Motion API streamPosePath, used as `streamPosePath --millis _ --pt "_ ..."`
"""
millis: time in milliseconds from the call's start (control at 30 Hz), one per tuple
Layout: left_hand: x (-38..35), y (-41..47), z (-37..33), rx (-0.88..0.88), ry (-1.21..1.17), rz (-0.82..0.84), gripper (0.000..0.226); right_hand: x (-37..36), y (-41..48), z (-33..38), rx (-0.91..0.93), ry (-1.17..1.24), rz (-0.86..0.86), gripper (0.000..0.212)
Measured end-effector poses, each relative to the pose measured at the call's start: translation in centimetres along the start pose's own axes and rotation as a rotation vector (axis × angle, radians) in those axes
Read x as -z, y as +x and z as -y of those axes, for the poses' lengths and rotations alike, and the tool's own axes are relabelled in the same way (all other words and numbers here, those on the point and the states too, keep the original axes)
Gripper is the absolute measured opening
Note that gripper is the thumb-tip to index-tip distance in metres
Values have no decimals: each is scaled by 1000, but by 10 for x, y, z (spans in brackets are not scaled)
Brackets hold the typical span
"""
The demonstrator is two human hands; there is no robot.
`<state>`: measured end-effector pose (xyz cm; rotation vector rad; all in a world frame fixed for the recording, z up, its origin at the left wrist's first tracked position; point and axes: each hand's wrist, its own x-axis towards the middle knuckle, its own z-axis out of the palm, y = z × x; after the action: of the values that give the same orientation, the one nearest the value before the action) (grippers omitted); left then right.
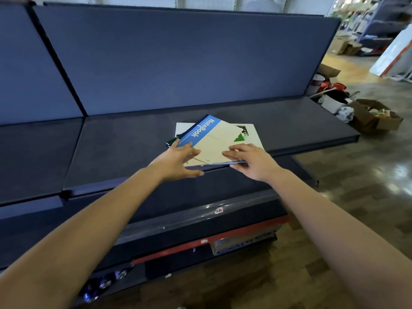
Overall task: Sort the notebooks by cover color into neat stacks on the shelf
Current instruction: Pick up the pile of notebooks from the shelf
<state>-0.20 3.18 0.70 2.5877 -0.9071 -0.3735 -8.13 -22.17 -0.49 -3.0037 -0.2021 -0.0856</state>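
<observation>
So the blue-banded notebook (pixel 211 141) is the one to watch. It's on top of a small messy pile, right at the front lip of the dark shelf (pixel 124 148). Under it, poking out on the far and right side, is a white notebook with a green triangle (pixel 252 132). A dark green notebook (pixel 171 142) peeks out from under its left edge.

The hands are apart, one at each near corner. The left hand (pixel 178 160) has its fingers spread loosely against the near-left corner, touching rather than gripping as far as I can tell. The right hand (pixel 249 161) looks like it's pinching the near-right corner, fingers on the cover and thumb tucked under the edge. My guess is that's to peel the top one off the pile so the colors can be split up, with the left hand steadying.

Orientation: it's cover up and skewed. The "NoteBook" band runs diagonally from near-left to far-right, and the long axis seems to follow it. The white notebook below it sits roughly square to the shelf front.

Off to the right of the blue-banded notebook, down on the floor, there's an open cardboard box (pixel 376 117).
</observation>
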Motion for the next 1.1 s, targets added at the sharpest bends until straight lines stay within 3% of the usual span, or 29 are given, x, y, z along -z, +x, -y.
streamPosePath --millis 100,233,433,567,667,733,833,967,1100 --pt "-5 -5 -16 15 190 5 71 5 -10 2 30 -17 -10 41" --pt "-17 -9 -50 -57 398 -116 54 12 -25 8 73 -56 -62 39" --pt "-51 -19 -89 -41 369 -292 38 11 -49 16 159 -95 -107 32" --pt "-53 -20 -81 13 194 -261 42 21 -59 -2 161 1 1 41" --pt "-49 -24 -65 -33 66 -247 43 25 -68 -19 52 393 61 41" --pt "-46 -27 -55 -52 10 -242 41 24 -68 -27 -69 653 -59 36" --pt "-40 -33 -40 -47 69 -202 41 16 -55 -42 -154 541 -185 35" --pt "-29 -43 -23 51 146 -192 39 6 -36 -40 -179 447 -78 55" --pt "-25 -53 -9 39 332 -143 39 -5 -26 -13 -141 381 -77 59"
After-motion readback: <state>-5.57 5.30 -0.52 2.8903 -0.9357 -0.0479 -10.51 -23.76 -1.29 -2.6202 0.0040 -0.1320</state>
